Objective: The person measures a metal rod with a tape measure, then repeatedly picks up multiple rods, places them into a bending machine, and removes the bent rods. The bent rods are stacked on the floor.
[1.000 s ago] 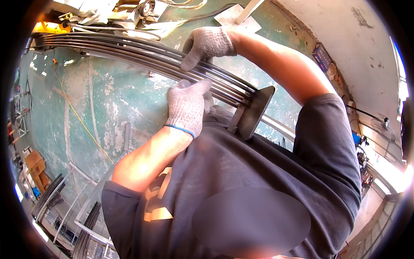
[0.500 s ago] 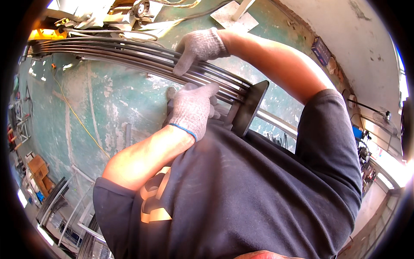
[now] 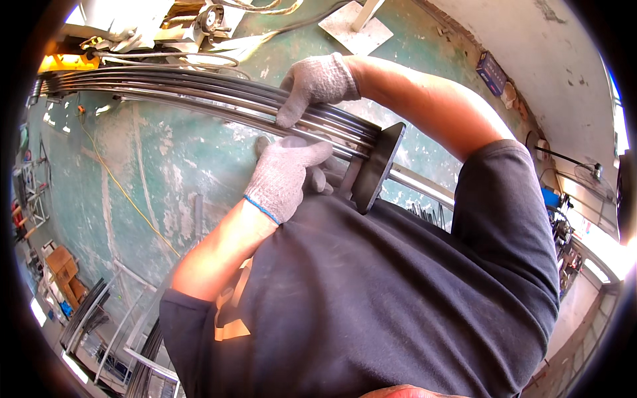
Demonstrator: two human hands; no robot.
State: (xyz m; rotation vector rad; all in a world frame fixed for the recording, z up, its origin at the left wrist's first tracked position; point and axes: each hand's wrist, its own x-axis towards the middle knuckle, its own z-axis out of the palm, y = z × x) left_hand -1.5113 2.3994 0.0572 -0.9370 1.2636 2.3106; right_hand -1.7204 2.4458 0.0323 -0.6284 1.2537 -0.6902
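Observation:
A bundle of long, thin dark metal bars (image 3: 219,94) runs from the far left to a flat dark plate (image 3: 378,167) in front of my torso. My right hand (image 3: 320,85), in a grey knit glove, reaches over the far side of the bundle and is closed on it, one finger lying across the top. Against the near side is my left hand (image 3: 282,174), in a matching glove with a blue cuff edge. One of its fingers stretches along the bars while others curl below; what they hold, if anything, is hidden.
Beyond the bars stands a machine with a handwheel (image 3: 211,18), with cables near it. A square base plate with a post (image 3: 356,28) rests on the worn green floor (image 3: 166,152). A yellow cord (image 3: 126,189) crosses the floor. Metal racks (image 3: 123,325) stand at lower left.
Both hands and the plate end of the bars have shifted slightly; the plate has moved a little left. My left hand has slid left and down, its elbow drawn closer in.

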